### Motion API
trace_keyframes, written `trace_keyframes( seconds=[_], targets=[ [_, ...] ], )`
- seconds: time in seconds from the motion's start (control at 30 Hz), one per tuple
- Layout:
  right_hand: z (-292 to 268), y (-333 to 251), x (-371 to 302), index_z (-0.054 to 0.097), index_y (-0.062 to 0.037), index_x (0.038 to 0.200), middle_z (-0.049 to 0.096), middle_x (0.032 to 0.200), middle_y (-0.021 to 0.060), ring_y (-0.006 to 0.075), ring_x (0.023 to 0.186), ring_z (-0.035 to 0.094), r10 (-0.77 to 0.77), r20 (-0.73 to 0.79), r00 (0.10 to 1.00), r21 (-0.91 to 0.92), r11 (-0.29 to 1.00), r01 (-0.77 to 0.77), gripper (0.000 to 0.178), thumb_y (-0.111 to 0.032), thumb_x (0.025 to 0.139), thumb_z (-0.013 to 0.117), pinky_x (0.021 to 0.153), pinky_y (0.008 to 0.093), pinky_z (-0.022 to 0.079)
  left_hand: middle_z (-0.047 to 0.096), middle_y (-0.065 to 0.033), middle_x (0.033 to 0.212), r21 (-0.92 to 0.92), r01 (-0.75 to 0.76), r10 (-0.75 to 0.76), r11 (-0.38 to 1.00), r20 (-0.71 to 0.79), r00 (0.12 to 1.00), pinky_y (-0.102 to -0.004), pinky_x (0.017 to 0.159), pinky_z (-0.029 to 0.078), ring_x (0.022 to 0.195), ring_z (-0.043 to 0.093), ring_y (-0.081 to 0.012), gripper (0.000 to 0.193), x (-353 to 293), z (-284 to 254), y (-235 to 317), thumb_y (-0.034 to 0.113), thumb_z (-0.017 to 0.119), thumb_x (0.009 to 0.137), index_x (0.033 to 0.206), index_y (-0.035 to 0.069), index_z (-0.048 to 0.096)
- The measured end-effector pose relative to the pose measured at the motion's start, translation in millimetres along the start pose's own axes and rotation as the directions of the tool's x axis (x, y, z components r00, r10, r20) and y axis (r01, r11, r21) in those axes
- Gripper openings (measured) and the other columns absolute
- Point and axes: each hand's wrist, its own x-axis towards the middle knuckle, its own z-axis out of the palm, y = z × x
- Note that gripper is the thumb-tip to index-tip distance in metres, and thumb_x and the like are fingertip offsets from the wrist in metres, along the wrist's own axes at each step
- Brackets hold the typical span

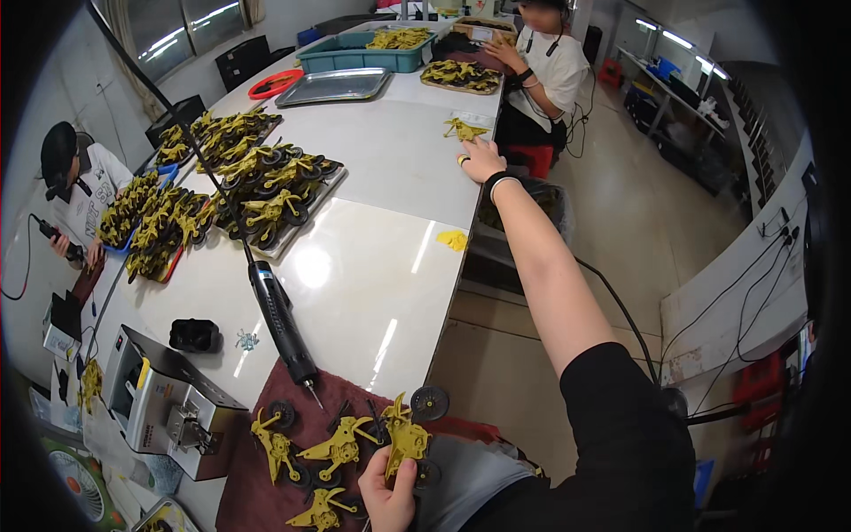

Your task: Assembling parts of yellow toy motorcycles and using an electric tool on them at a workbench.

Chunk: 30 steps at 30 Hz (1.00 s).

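Observation:
My left hand (388,496), at the table's near edge, grips a yellow plastic toy-vehicle frame (407,443) with black wheels, thumb across its face. Below it on a dark red cloth (244,496) lie several similar yellow frames (341,448) with black wheels. My right arm stretches far forward along the table's right edge. My right hand (483,162) has its fingers apart at the near side of another yellow piece (464,130), which lies on the table. A black electric screwdriver (282,321) hangs over the cloth, its bit pointing down.
A screw feeder (173,412), a black tray (195,335) and loose screws (247,340) sit at left. Trays of yellow assemblies (275,195) stand beyond. Farther off are a metal tray (332,87) and teal bin (363,60). Co-workers (545,75) sit at both sides.

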Motion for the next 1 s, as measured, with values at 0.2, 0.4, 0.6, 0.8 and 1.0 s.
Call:
trace_keyframes(
  seconds=[0.2, 0.4, 0.6, 0.8, 1.0],
  targets=[
    [-4, 4, 13, 0.045, -0.0206, 0.13, 0.018, 0.148, 0.0063, 0.0289, 0.135, 0.017, 0.033, -0.016, 0.999, -0.022, 0.999, -0.034, 0.049, -0.042, 0.086, 0.048, 0.1, 0.0514, 0.03, 0.06, -0.0033, 0.095, -0.048, 0.042, -0.042, 0.998, -0.002, 0.999, -0.0204, 0.072, 0.042, 0.083, 0.053, -0.0086, 0.02, -3, 2, -10, 0.002, 0.053, 0.088, 0.107, -0.004, 0.055],
    [7, 10, 26, 0.044, -0.0154, 0.129, 0.015, 0.147, 0.0144, 0.0313, 0.135, 0.015, 0.09, -0.072, 0.993, 0.034, 0.996, -0.088, 0.051, -0.039, 0.084, 0.053, 0.101, 0.0527, 0.028, 0.059, -0.0027, 0.093, -0.052, 0.049, -0.05, 0.997, -0.02, 0.999, -0.0199, 0.071, 0.042, 0.081, 0.052, -0.0083, 0.02, -4, 3, -9, 0.003, 0.053, 0.087, 0.106, -0.004, 0.055],
    [41, 16, -6, 0.051, -0.006, 0.119, 0.038, 0.133, 0.0183, 0.0341, 0.124, 0.033, -0.065, -0.385, 0.921, 0.339, 0.918, 0.206, 0.044, -0.031, 0.083, 0.058, 0.099, 0.0468, 0.032, 0.059, -0.0027, 0.091, -0.036, 0.054, -0.055, 0.998, -0.018, 0.998, -0.0201, 0.069, 0.043, 0.079, 0.052, -0.0078, 0.019, 0, 3, -5, 0.002, 0.053, 0.087, 0.105, -0.004, 0.055],
    [28, 8, -153, 0.055, -0.0024, 0.109, 0.053, 0.115, 0.0153, 0.0283, 0.111, 0.046, -0.147, -0.521, 0.841, 0.639, 0.586, 0.499, 0.028, -0.016, 0.085, 0.058, 0.095, 0.0349, 0.035, 0.059, -0.0028, 0.091, -0.035, 0.084, -0.083, 0.996, 0.032, 0.996, -0.0196, 0.069, 0.043, 0.079, 0.052, -0.0071, 0.02, -1, 3, 0, 0.001, 0.053, 0.088, 0.107, -0.005, 0.054],
    [-36, -34, -300, 0.056, 0.0002, 0.106, 0.057, 0.099, 0.0114, 0.0214, 0.089, 0.055, -0.433, -0.149, 0.889, 0.959, 0.156, 0.237, 0.036, -0.026, 0.082, 0.058, 0.079, 0.0303, 0.043, 0.059, -0.0024, 0.091, -0.003, 0.095, -0.094, 0.996, 0.03, 0.995, -0.0191, 0.069, 0.042, 0.079, 0.052, -0.0069, 0.019, -4, 3, 2, 0.003, 0.053, 0.088, 0.106, -0.005, 0.055]
  ],
)
